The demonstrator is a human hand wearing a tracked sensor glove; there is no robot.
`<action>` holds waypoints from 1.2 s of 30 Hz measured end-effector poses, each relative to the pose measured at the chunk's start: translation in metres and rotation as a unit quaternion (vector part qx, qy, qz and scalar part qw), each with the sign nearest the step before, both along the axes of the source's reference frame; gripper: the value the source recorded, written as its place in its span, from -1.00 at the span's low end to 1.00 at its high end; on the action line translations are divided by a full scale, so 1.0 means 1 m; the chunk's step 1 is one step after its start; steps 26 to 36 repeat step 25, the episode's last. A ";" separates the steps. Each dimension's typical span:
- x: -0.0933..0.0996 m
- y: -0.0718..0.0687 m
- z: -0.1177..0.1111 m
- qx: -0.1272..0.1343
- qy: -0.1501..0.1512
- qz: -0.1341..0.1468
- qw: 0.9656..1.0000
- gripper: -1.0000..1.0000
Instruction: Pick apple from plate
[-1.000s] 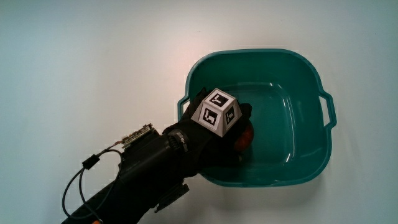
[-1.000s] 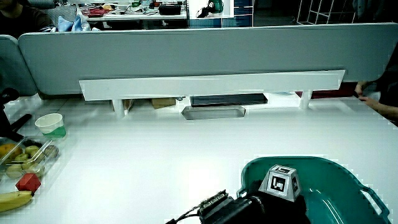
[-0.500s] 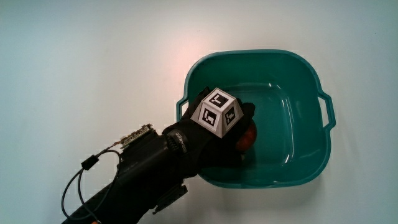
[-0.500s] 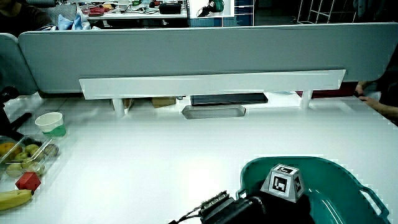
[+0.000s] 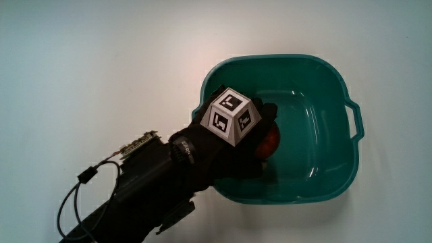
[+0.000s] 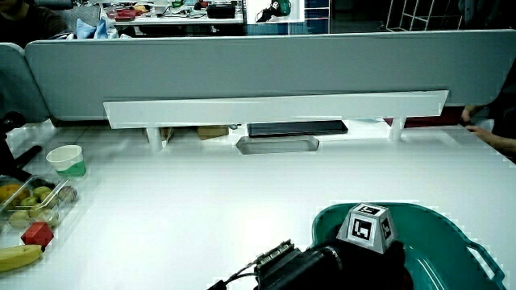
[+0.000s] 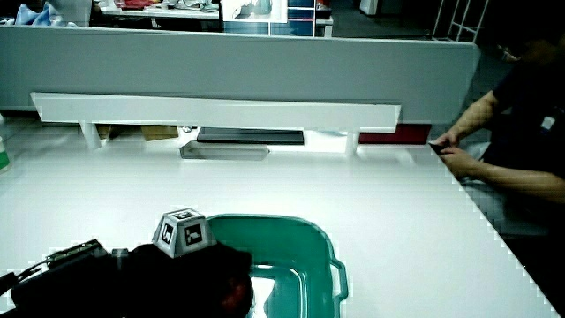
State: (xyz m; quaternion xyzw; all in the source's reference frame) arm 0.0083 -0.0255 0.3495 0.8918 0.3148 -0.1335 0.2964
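Observation:
A red apple (image 5: 271, 140) sits inside a teal basin (image 5: 337, 74), not on a plate. The gloved hand (image 5: 253, 143) reaches over the basin's rim and curls around the apple, covering most of it. The patterned cube (image 5: 229, 116) on the hand's back faces upward. In both side views the hand (image 6: 363, 256) (image 7: 199, 265) fills the part of the basin (image 6: 451, 234) (image 7: 300, 231) nearest the person. A sliver of red apple (image 7: 237, 296) shows under the fingers in a side view.
A clear box of fruit (image 6: 32, 201), a banana (image 6: 16, 258), a red block (image 6: 36, 235) and a paper cup (image 6: 66, 161) stand at the table's edge. A grey tray (image 6: 276, 145) lies under the white shelf (image 6: 274, 106) on the low partition.
The hand has shifted slightly farther from the person and seems raised a little, with the apple staying under its fingers. The basin has not moved.

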 end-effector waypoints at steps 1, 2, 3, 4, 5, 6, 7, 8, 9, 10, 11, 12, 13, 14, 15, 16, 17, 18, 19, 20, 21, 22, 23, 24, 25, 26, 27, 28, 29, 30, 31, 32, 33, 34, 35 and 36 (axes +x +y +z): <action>-0.001 0.000 0.001 0.004 0.007 0.004 1.000 1.00; -0.003 -0.001 -0.004 0.009 0.005 0.003 1.000 1.00; -0.004 -0.001 -0.003 0.003 0.007 0.001 1.000 1.00; -0.005 -0.002 0.001 0.001 0.013 0.001 1.000 1.00; -0.007 -0.003 0.001 0.025 0.013 0.001 1.000 1.00; -0.010 -0.004 -0.003 0.023 0.017 -0.002 1.000 1.00; -0.012 -0.006 -0.001 0.014 0.023 -0.006 1.000 1.00; -0.014 -0.006 0.000 0.040 0.026 -0.005 0.999 1.00; -0.018 -0.008 -0.004 0.040 0.028 -0.013 0.999 1.00; -0.021 -0.010 -0.008 0.041 0.030 -0.021 0.998 1.00; -0.024 -0.011 -0.010 0.038 0.029 -0.029 0.998 1.00; -0.028 -0.012 -0.011 0.031 0.038 -0.032 0.998 1.00; -0.031 -0.014 -0.012 0.024 0.046 -0.035 0.998 1.00; -0.033 -0.017 -0.014 0.060 0.050 0.001 0.997 1.00; -0.036 -0.018 -0.017 0.073 0.046 0.002 0.996 1.00; -0.039 -0.019 -0.021 0.086 0.042 0.003 0.995 1.00; -0.042 -0.020 -0.026 0.086 0.039 -0.006 0.996 1.00; -0.046 -0.021 -0.028 0.073 0.040 -0.031 0.996 1.00; -0.049 -0.021 -0.030 0.059 0.042 -0.056 0.996 1.00; -0.053 -0.023 -0.031 0.061 0.050 -0.057 0.995 1.00; -0.055 -0.024 -0.039 0.080 0.036 -0.036 0.995 1.00; -0.059 -0.025 -0.034 0.045 0.048 -0.067 0.996 1.00; -0.063 -0.026 -0.037 0.054 0.048 -0.067 0.995 1.00; -0.067 -0.027 -0.040 0.062 0.047 -0.067 0.995 1.00; -0.071 -0.028 -0.044 0.070 0.047 -0.066 0.994 1.00; -0.071 -0.028 -0.044 0.070 0.047 -0.066 0.994 1.00; -0.071 -0.028 -0.044 0.070 0.047 -0.066 0.994 1.00; -0.071 -0.028 -0.044 0.070 0.047 -0.066 0.994 1.00; -0.071 -0.028 -0.044 0.070 0.047 -0.066 0.994 1.00; -0.071 -0.028 -0.044 0.070 0.047 -0.066 0.994 1.00; -0.071 -0.028 -0.044 0.070 0.047 -0.066 0.994 1.00; -0.071 -0.028 -0.044 0.070 0.047 -0.066 0.994 1.00; -0.071 -0.028 -0.044 0.070 0.047 -0.066 0.994 1.00; -0.071 -0.028 -0.044 0.070 0.047 -0.066 0.994 1.00; -0.071 -0.028 -0.044 0.070 0.047 -0.066 0.994 1.00; -0.071 -0.028 -0.044 0.070 0.047 -0.066 0.994 1.00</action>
